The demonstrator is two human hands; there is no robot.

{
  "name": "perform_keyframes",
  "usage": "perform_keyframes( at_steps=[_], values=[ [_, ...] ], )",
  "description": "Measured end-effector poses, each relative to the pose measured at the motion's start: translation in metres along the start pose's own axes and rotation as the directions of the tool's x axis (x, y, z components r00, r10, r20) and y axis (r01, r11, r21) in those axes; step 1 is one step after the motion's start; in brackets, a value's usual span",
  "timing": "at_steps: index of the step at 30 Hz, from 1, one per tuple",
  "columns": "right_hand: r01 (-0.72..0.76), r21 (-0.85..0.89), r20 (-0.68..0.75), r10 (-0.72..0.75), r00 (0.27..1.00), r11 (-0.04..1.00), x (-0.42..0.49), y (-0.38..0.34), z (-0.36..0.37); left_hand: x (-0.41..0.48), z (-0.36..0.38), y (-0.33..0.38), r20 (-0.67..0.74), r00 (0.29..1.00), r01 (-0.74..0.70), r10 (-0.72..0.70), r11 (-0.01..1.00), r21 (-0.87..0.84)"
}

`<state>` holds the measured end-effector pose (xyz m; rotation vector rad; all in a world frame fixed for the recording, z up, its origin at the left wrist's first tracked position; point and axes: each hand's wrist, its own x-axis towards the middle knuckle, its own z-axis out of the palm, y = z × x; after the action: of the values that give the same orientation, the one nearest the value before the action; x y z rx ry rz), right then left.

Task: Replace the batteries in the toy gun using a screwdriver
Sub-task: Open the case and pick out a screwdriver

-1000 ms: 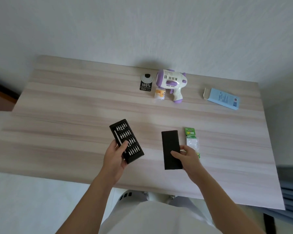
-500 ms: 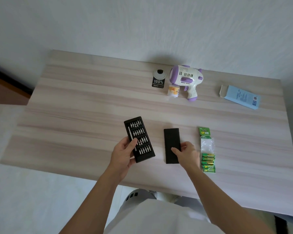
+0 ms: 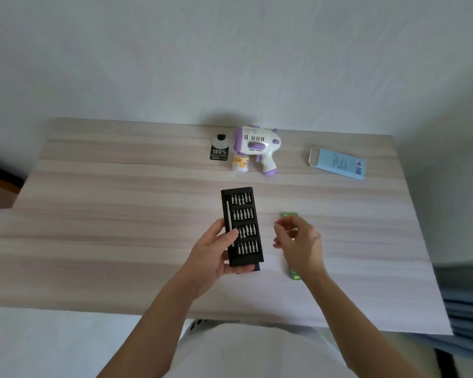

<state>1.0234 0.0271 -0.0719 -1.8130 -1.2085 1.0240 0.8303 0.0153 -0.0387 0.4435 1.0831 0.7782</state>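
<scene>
My left hand [image 3: 212, 259] grips the lower end of the black screwdriver kit tray [image 3: 242, 214], thumb across its face. The tray holds rows of silver bits and a slim silver driver [image 3: 228, 214] along its left side. A dark edge of the kit's black cover [image 3: 255, 268] shows just under the tray. My right hand [image 3: 301, 245] hovers to the right with loosely curled fingers and holds nothing. Beneath it lies the green battery pack [image 3: 289, 214], mostly hidden. The white and purple toy gun [image 3: 257, 144] lies at the table's far side.
A small bottle [image 3: 240, 163] and a black tag [image 3: 219, 150] sit left of the gun's grip. A light blue carton [image 3: 337, 163] lies at the far right. The wooden table [image 3: 107, 214] meets a white wall behind.
My left hand has carried the tray to the right, over the black cover. My right hand has let go of the cover and lifted above the battery pack.
</scene>
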Motion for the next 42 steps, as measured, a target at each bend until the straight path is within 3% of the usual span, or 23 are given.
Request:
perform_keyframes(
  at_steps=[3, 7, 11, 25, 37, 39, 42],
  values=[
    [0.205, 0.003, -0.054, -0.204, 0.977, 0.979, -0.008, -0.018, -0.034, 0.002, 0.034, -0.004, 0.018, 0.999, -0.04, 0.04, 0.999, 0.029],
    [0.445, -0.107, -0.032, -0.45, 0.892, 0.889, -0.011, -0.029, -0.075, 0.001, 0.081, -0.01, 0.08, 0.995, -0.072, 0.065, 0.993, 0.093],
    [0.5, -0.172, -0.034, -0.513, 0.858, 0.848, -0.009, -0.035, -0.1, -0.001, 0.116, -0.016, 0.134, 0.987, -0.109, 0.087, 0.98, 0.166],
    [0.453, -0.244, 0.092, -0.444, 0.891, 0.858, -0.004, -0.027, -0.12, -0.008, 0.141, -0.029, 0.152, 0.981, -0.153, 0.12, 0.962, 0.227],
    [0.474, -0.163, 0.12, -0.46, 0.88, 0.865, -0.005, -0.02, -0.12, -0.007, 0.138, -0.038, 0.089, 0.993, -0.092, 0.081, 0.988, 0.123],
    [0.386, -0.036, 0.04, -0.384, 0.922, 0.922, -0.007, -0.019, -0.122, -0.005, 0.136, -0.04, 0.063, 0.995, -0.083, 0.077, 0.992, 0.099],
    [0.157, 0.085, -0.011, -0.157, 0.988, 0.984, -0.008, -0.016, -0.125, -0.004, 0.134, -0.039, 0.028, 0.995, -0.094, 0.093, 0.994, 0.06]
  ],
)
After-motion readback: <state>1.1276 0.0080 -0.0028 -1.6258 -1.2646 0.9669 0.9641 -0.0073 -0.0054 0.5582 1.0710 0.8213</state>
